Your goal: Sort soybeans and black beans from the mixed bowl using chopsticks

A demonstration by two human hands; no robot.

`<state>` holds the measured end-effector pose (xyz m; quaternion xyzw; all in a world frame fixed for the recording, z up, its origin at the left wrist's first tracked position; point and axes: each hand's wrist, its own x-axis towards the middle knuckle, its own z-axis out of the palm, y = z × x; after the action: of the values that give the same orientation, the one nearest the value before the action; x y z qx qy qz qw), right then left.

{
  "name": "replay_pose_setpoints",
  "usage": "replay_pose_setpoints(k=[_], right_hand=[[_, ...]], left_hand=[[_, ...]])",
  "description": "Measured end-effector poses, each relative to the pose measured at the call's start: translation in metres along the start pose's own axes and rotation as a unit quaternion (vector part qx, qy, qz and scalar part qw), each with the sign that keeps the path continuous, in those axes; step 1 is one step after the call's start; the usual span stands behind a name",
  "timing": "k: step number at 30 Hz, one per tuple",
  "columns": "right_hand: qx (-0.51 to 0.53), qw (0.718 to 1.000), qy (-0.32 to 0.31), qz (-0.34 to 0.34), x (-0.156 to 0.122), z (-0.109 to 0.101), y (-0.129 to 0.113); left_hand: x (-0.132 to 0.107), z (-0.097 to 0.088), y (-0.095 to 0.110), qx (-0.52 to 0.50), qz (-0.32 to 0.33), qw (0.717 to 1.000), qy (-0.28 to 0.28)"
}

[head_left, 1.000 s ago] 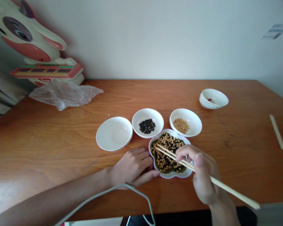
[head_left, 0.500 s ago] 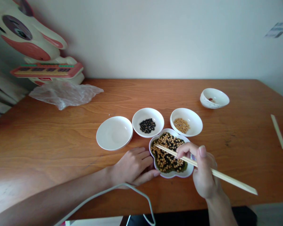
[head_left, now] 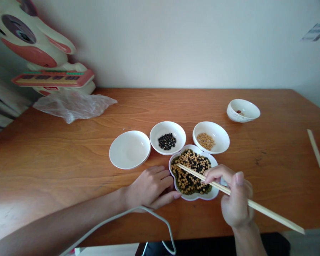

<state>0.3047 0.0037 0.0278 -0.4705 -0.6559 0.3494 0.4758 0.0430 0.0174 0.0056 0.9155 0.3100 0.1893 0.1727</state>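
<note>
My right hand (head_left: 236,195) is closed around a pair of wooden chopsticks (head_left: 276,215). Their tips meet the mixed beans at the left side of a shallow, flower-shaped white dish (head_left: 215,161). Black and yellow beans lie mixed in that dish, with small green ones showing along the edge. At the dish's left rim, my left hand (head_left: 154,188) has its fingers curled and its thumb on the edge, steadying it. Just behind stand a white bowl of black beans (head_left: 167,141), a white bowl of yellow beans (head_left: 218,138) and a bare white bowl (head_left: 129,149).
A patterned bowl (head_left: 242,111) with a few reddish-brown bits sits at the back right. The paper chopstick sleeve (head_left: 316,149) lies far right. A clear plastic bag (head_left: 74,106) and a cow-shaped toy keyboard (head_left: 54,76) are at the back left. A pale cable (head_left: 117,215) crosses my left forearm.
My right hand has shifted slightly right and down, drawing the chopsticks with it, and their tips have moved a little right over the beans. My left hand stays at the dish.
</note>
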Motion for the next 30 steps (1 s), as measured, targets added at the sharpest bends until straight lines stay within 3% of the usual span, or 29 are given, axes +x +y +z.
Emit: replay_pose_setpoints(k=[14,30], right_hand=[[-0.054,0.994,-0.095,0.006,0.008,-0.001,-0.022],[-0.053,0.997,-0.060,0.002,0.007,-0.001,-0.017]], left_hand=[[0.000,-0.001,0.000,-0.014,0.001,1.000,-0.001],[0.000,-0.001,0.001,0.003,0.003,1.000,0.011]])
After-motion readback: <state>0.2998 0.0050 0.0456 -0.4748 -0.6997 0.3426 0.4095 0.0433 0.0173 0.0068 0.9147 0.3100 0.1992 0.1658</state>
